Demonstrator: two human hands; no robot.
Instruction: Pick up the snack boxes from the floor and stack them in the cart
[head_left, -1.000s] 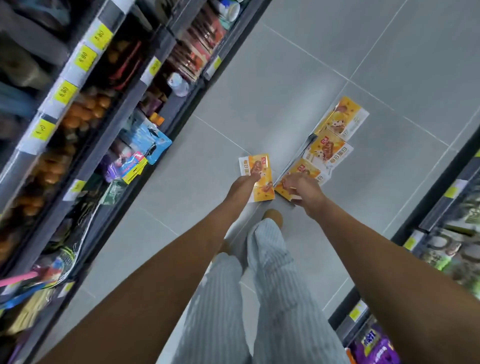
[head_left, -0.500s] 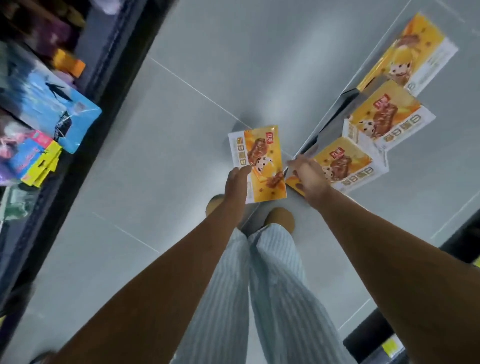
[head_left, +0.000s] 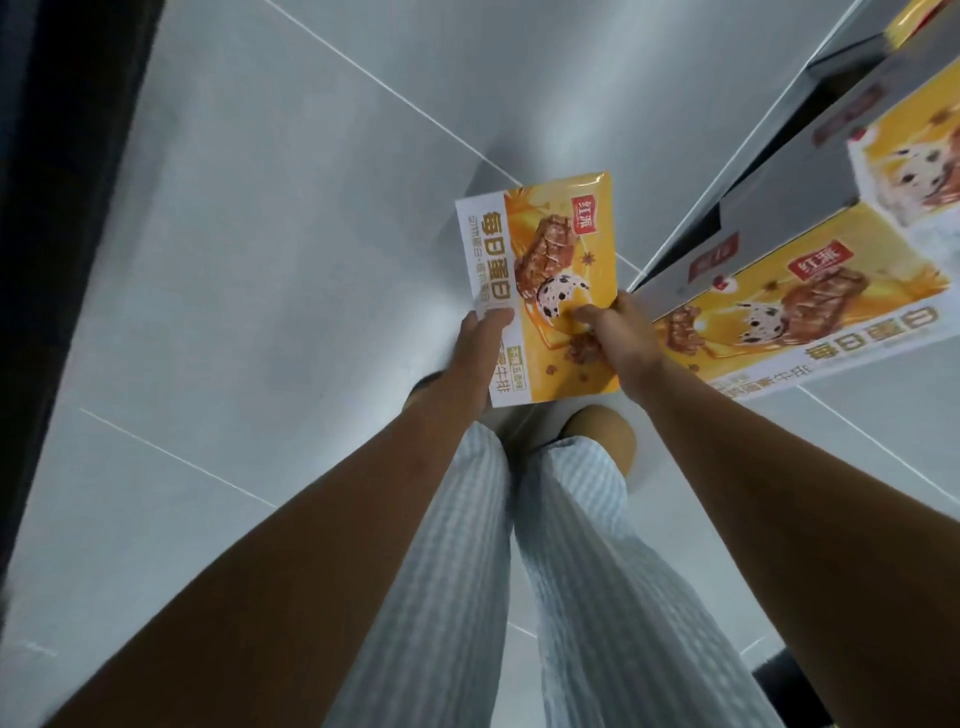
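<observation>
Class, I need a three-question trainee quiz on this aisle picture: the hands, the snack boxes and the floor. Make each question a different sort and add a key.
1. True or false: the left hand and the right hand both hold the same snack box.
2. Multiple choice: the nearest snack box on the floor lies (A) to the person's right of the held one, (B) under the striped trousers, (C) on a shelf.
3. Fill in: the floor is laid with pale grey ____.

Key: 1 true; 2 A; 3 tiles.
</observation>
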